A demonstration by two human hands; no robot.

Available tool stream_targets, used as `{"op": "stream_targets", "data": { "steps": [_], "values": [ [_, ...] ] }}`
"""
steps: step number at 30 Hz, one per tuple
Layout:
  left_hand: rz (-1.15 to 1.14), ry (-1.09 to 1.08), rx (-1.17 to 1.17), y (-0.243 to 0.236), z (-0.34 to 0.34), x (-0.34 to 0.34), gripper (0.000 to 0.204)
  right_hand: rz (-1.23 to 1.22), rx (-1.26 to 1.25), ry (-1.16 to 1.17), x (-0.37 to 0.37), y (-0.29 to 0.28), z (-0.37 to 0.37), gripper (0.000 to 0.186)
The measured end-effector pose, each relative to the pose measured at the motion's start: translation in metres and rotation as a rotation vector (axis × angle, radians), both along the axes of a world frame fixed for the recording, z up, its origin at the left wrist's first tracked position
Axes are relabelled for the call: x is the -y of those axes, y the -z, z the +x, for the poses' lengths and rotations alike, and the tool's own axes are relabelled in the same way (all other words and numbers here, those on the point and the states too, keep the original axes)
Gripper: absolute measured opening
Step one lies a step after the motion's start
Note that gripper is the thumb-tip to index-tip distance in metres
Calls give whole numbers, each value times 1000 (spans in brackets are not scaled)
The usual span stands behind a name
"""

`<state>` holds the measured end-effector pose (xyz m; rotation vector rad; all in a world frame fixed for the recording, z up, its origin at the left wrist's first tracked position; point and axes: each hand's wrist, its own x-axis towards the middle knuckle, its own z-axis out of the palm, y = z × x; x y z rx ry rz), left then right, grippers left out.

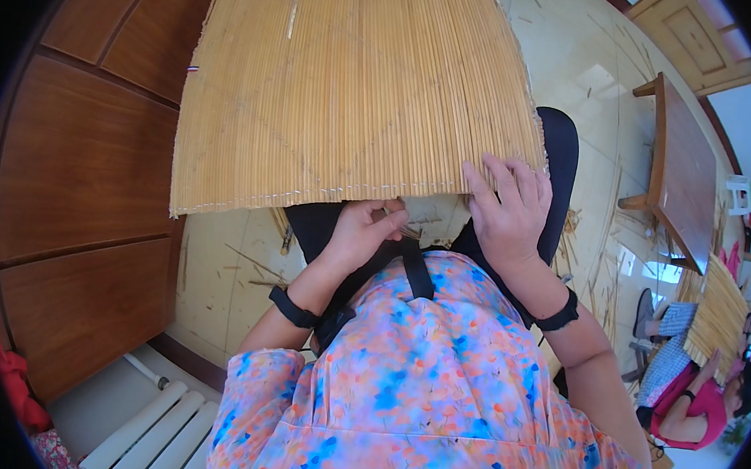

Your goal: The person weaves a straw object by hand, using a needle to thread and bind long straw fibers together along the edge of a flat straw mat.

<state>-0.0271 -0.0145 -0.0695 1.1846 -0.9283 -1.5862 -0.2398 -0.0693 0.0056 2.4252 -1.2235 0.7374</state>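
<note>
A large stiff mat of straw-coloured stalks [351,91], laid side by side, stretches away from my lap. Pale stitches run along its near edge. My left hand [365,234] is just under that edge, left of the middle, with its fingers pinched together. A few thin strands show by the fingertips, but what the pinch holds is too small to make out. My right hand [511,212] lies on the near right corner of the mat, fingers spread over the stalks.
Brown wooden cabinets [90,159] stand close on the left, above a white radiator [157,429]. Loose stalks [603,252] litter the tiled floor. To the right is a low wooden table [682,166]. Beyond it a seated person [697,410] handles another stalk mat [718,306].
</note>
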Motion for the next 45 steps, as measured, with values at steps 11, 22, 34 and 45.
{"op": "stream_targets", "data": {
  "steps": [11, 22, 34, 45],
  "values": [
    [-628, -1, 777, -62, 13, 5, 10, -247, -92, -127, 29, -50, -11, 30],
    [-813, -228, 578, -168, 9, 47, 8, -705, -291, -320, 94, -183, 20, 34],
    [-835, -394, 674, -183, 46, 66, 19, -706, -320, -392, 111, -269, 57, 38],
    [-638, -302, 287, -122, 71, 91, 30, -715, -300, -449, 114, -270, 70, 8]
  ]
}}
